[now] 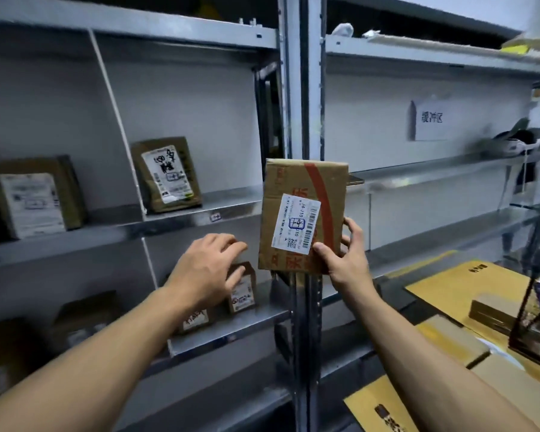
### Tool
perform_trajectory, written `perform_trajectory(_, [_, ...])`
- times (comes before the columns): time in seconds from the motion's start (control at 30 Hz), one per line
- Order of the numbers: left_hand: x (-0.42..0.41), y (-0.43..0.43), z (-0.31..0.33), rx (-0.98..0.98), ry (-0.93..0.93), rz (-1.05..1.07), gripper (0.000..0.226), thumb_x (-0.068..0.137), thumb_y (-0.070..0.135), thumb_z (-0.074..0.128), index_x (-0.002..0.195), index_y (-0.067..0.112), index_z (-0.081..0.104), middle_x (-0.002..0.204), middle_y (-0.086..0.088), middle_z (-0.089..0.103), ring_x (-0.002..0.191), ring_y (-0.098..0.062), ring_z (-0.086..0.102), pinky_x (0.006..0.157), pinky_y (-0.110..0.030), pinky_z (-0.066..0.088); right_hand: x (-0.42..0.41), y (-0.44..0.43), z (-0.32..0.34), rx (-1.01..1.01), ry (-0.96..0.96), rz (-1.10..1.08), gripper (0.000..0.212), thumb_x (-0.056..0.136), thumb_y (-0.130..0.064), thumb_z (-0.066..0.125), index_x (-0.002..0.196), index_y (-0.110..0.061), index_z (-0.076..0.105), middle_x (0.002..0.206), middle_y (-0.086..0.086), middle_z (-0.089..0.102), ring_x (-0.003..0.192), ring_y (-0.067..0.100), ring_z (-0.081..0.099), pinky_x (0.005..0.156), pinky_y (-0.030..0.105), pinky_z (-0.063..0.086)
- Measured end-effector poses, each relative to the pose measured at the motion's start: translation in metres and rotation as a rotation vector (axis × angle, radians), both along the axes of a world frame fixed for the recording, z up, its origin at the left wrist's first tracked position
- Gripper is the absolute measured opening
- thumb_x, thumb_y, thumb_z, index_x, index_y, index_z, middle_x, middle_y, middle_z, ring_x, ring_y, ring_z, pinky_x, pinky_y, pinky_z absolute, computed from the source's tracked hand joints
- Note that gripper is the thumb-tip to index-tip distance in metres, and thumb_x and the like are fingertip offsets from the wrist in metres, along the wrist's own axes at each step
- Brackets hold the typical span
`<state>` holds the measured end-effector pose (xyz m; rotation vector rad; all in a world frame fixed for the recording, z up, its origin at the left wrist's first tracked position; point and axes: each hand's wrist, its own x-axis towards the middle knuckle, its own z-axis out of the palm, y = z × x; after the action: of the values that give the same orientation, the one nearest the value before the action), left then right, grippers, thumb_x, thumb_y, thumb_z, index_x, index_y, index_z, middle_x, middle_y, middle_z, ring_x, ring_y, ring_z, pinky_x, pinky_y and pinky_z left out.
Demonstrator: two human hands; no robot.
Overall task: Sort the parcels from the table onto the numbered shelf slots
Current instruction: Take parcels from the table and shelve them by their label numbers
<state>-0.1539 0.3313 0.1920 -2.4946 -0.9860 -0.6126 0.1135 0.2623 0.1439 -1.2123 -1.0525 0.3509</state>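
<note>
My right hand (346,260) grips a flat cardboard parcel (303,194) by its lower right corner and holds it upright in front of the shelf post. Its white label bears a handwritten "1-4" in a blue box. My left hand (206,269) reaches into the lower shelf bay and rests on a small brown parcel (242,289) that stands there, its fingers curved over the parcel's top. The slot tag (215,217) on the shelf edge above that bay is too blurred to read.
More labelled parcels stand on the metal shelf (181,221): one (166,174) leaning against a divider, another (33,198) at far left. The right-hand bay holds a paper sign (430,120). Cardboard boxes (468,294) lie at lower right, beside a dark wire frame (530,310).
</note>
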Motion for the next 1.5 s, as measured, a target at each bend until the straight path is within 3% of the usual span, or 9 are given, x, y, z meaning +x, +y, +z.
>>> perform_trajectory(0.13, [-0.032, 0.013, 0.019, 0.042, 0.008, 0.079, 0.051, 0.091, 0.048, 0.047, 0.136, 0.024, 0.049, 0.136, -0.003, 0.051, 0.125, -0.023, 0.044, 0.105, -0.039, 0.037, -0.028, 0.035, 0.027, 0.045, -0.008, 0.078, 0.067, 0.083, -0.038, 0.076, 0.13, -0.061, 0.033, 0.125, -0.006, 0.057, 0.111, 0.014, 0.063, 0.089, 0.047, 0.059])
perform_trajectory(0.23, [-0.045, 0.024, 0.032, 0.05, -0.012, 0.13, 0.05, 0.091, 0.044, 0.05, 0.135, 0.021, 0.051, 0.133, -0.005, 0.054, 0.121, -0.025, 0.048, 0.103, -0.04, 0.039, -0.037, 0.059, 0.043, 0.07, -0.024, 0.075, 0.066, 0.082, -0.037, 0.076, 0.124, -0.066, 0.034, 0.119, -0.013, 0.058, 0.108, 0.009, 0.063, 0.089, 0.045, 0.059])
perform_trajectory(0.37, [-0.048, 0.041, 0.043, 0.046, -0.053, 0.163, 0.047, 0.091, 0.041, 0.052, 0.134, 0.021, 0.052, 0.132, -0.004, 0.054, 0.12, -0.025, 0.048, 0.102, -0.041, 0.04, -0.039, 0.094, 0.063, 0.086, -0.055, 0.095, 0.068, 0.084, -0.037, 0.075, 0.132, -0.057, 0.033, 0.118, -0.012, 0.059, 0.109, 0.011, 0.062, 0.091, 0.046, 0.057])
perform_trajectory(0.6, [-0.033, 0.085, 0.059, 0.058, -0.148, 0.213, 0.046, 0.094, 0.043, 0.047, 0.136, 0.023, 0.05, 0.135, 0.001, 0.052, 0.123, -0.02, 0.045, 0.103, -0.039, 0.038, -0.031, 0.156, 0.092, 0.113, -0.094, 0.129, 0.065, 0.088, -0.035, 0.073, 0.133, -0.055, 0.031, 0.112, -0.022, 0.056, 0.1, -0.006, 0.057, 0.076, 0.019, 0.051])
perform_trajectory(0.8, [-0.011, 0.123, 0.066, 0.085, -0.211, 0.22, 0.041, 0.094, 0.038, 0.051, 0.131, 0.021, 0.054, 0.129, 0.0, 0.055, 0.119, -0.021, 0.048, 0.1, -0.04, 0.039, -0.01, 0.215, 0.104, 0.115, -0.116, 0.148, 0.065, 0.088, -0.033, 0.073, 0.136, -0.05, 0.032, 0.111, -0.02, 0.057, 0.103, -0.002, 0.057, 0.092, 0.038, 0.055])
perform_trajectory(0.9, [-0.001, 0.138, 0.06, 0.094, -0.2, 0.234, 0.041, 0.094, 0.038, 0.051, 0.131, 0.021, 0.054, 0.128, 0.0, 0.055, 0.117, -0.022, 0.049, 0.1, -0.04, 0.04, -0.007, 0.239, 0.101, 0.105, -0.144, 0.169, 0.066, 0.088, -0.033, 0.073, 0.138, -0.047, 0.032, 0.113, -0.022, 0.056, 0.106, -0.005, 0.054, 0.096, 0.039, 0.053])
perform_trajectory(1.17, [0.01, 0.161, 0.045, 0.119, -0.163, 0.289, 0.04, 0.091, 0.038, 0.053, 0.127, 0.019, 0.057, 0.123, -0.001, 0.058, 0.112, -0.023, 0.052, 0.097, -0.039, 0.041, -0.006, 0.283, 0.097, 0.055, -0.215, 0.234, 0.071, 0.09, -0.033, 0.072, 0.144, -0.042, 0.027, 0.126, -0.011, 0.054, 0.116, 0.013, 0.055, 0.1, 0.042, 0.052])
perform_trajectory(1.37, [0.008, 0.168, 0.042, 0.106, -0.157, 0.318, 0.042, 0.092, 0.039, 0.051, 0.128, 0.019, 0.056, 0.124, -0.001, 0.057, 0.113, -0.022, 0.052, 0.099, -0.039, 0.042, -0.007, 0.3, 0.098, 0.011, -0.26, 0.23, 0.074, 0.09, -0.033, 0.072, 0.145, -0.043, 0.024, 0.117, -0.011, 0.057, 0.106, 0.016, 0.061, 0.094, 0.039, 0.054])
perform_trajectory(1.5, [0.007, 0.166, 0.042, 0.086, -0.178, 0.322, 0.041, 0.094, 0.04, 0.048, 0.13, 0.021, 0.054, 0.124, 0.002, 0.056, 0.113, -0.018, 0.05, 0.098, -0.036, 0.041, -0.008, 0.303, 0.098, -0.021, -0.262, 0.208, 0.075, 0.09, -0.034, 0.071, 0.146, -0.042, 0.023, 0.124, -0.004, 0.062, 0.107, 0.019, 0.062, 0.093, 0.037, 0.053])
